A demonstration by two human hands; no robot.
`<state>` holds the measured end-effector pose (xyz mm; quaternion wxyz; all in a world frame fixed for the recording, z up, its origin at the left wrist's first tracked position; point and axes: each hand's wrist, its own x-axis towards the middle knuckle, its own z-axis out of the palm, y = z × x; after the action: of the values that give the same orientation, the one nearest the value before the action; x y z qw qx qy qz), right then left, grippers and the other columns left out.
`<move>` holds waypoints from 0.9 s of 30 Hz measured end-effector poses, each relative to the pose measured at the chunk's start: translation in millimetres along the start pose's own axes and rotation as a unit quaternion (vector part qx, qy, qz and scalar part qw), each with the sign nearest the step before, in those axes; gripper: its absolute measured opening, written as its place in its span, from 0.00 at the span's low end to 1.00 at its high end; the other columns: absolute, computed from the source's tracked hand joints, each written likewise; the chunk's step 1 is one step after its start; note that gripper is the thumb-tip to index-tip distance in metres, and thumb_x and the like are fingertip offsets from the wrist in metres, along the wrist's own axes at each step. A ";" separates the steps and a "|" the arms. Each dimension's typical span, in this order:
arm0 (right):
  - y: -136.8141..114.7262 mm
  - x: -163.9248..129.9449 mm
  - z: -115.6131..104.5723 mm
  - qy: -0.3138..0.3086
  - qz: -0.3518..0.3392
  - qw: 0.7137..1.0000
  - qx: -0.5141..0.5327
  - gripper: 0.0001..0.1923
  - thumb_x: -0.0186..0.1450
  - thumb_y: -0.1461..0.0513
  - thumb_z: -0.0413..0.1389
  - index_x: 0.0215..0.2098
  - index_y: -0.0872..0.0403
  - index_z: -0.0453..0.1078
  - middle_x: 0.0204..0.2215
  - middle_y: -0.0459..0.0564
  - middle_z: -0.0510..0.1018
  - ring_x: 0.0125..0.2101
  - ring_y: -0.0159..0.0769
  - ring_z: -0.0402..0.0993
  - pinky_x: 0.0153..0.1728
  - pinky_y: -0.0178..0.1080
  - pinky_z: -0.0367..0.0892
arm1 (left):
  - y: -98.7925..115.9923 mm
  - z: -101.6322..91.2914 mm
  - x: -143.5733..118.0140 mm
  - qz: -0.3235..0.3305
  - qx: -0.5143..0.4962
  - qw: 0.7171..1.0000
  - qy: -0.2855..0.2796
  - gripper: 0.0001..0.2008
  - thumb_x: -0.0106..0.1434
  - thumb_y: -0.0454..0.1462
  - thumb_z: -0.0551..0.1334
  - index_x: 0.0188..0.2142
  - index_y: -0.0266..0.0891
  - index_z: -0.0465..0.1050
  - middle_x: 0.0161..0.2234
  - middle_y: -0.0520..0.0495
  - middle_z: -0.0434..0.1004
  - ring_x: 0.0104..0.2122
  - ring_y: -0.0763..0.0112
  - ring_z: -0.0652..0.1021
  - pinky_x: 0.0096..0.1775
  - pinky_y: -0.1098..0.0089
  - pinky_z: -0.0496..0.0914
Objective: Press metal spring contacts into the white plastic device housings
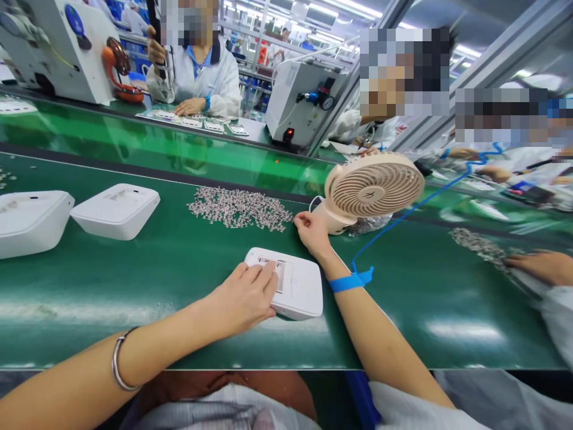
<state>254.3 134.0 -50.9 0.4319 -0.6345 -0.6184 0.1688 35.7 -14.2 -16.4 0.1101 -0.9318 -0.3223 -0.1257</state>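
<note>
Your right hand has a pink desk fan just behind it and a pile of small silver parts to its left. Two white cases sit far left. The green belt between is bare.

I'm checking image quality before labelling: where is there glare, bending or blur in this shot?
Head view: overhead lights leave pale glare streaks on the green belt near its front edge and on the glossy strip behind; straight belt edges bow from wide-angle distortion; the left hand on the white casing and the right hand at the small-parts pile look sharp; faces are pixelated.
</note>
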 end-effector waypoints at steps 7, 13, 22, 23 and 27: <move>6.2 -5.1 -3.8 0.075 0.004 0.997 -0.034 0.02 0.52 0.66 0.47 0.23 0.53 0.59 0.16 0.42 0.61 0.19 0.34 0.60 0.27 0.38 0.58 | -3.6 -1.1 -2.0 0.012 -0.007 1.000 0.014 0.20 0.61 0.43 0.59 0.46 0.28 0.66 0.50 0.37 0.66 0.43 0.59 0.69 0.41 0.64 0.64; 4.1 -5.5 -4.7 0.089 -0.005 0.995 -0.038 0.05 0.50 0.66 0.46 0.25 0.54 0.62 0.19 0.45 0.66 0.22 0.36 0.63 0.30 0.39 0.61 | -2.2 -5.1 -0.8 0.013 -0.004 1.000 0.026 0.14 0.60 0.42 0.60 0.37 0.30 0.69 0.36 0.41 0.70 0.35 0.61 0.70 0.36 0.64 0.64; -9.1 -12.9 -4.2 0.094 -0.023 0.995 -0.024 0.03 0.52 0.65 0.49 0.21 0.53 0.61 0.15 0.41 0.60 0.19 0.33 0.59 0.27 0.37 0.59 | 4.1 -9.2 -5.4 -0.022 -0.032 0.997 0.064 0.26 0.59 0.52 0.58 0.42 0.29 0.67 0.31 0.44 0.71 0.33 0.61 0.70 0.35 0.63 0.61; -10.1 -14.0 -3.6 0.094 -0.021 0.995 -0.018 0.03 0.51 0.65 0.49 0.20 0.53 0.61 0.15 0.41 0.60 0.19 0.32 0.59 0.26 0.37 0.58 | 4.2 -9.1 -6.3 -0.001 -0.060 0.996 0.059 0.27 0.59 0.53 0.58 0.46 0.31 0.65 0.36 0.44 0.73 0.38 0.59 0.70 0.39 0.61 0.61; -15.8 -20.9 -3.2 0.081 -0.009 0.996 0.022 0.03 0.49 0.66 0.50 0.19 0.54 0.60 0.14 0.41 0.63 0.17 0.30 0.60 0.24 0.35 0.58 | 5.0 -6.3 -6.8 0.029 -0.092 0.995 0.012 0.22 0.60 0.44 0.57 0.52 0.38 0.61 0.53 0.45 0.65 0.53 0.55 0.61 0.48 0.58 0.57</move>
<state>242.9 111.3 -43.9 0.4958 -0.6309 -0.5834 0.1259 32.6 -23.7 -13.2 0.0319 -0.9454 -0.2807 -0.1628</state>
